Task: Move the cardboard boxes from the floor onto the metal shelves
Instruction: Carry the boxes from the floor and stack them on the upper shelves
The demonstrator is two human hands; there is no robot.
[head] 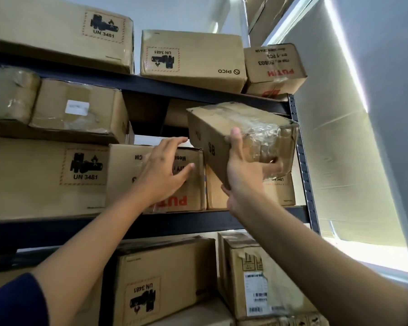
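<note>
A small taped cardboard box (243, 135) is tilted in the air at the right end of the middle level of the dark metal shelves (198, 220). My right hand (243, 165) grips its near lower corner, thumb up the front face and fingers under the bottom. My left hand (165, 170) hovers with its fingers spread just left of the box, in front of a box with red lettering (127, 165), and holds nothing. Behind the held box there is a dark gap above the boxes on that level.
Boxes fill every level: large ones with UN 3481 labels (45, 180), a PICO box (193, 60) on the top level and a labelled box (252, 274) below. The shelf's perforated upright (302, 161) stands right of the held box. A pale wall and a bright window lie farther right.
</note>
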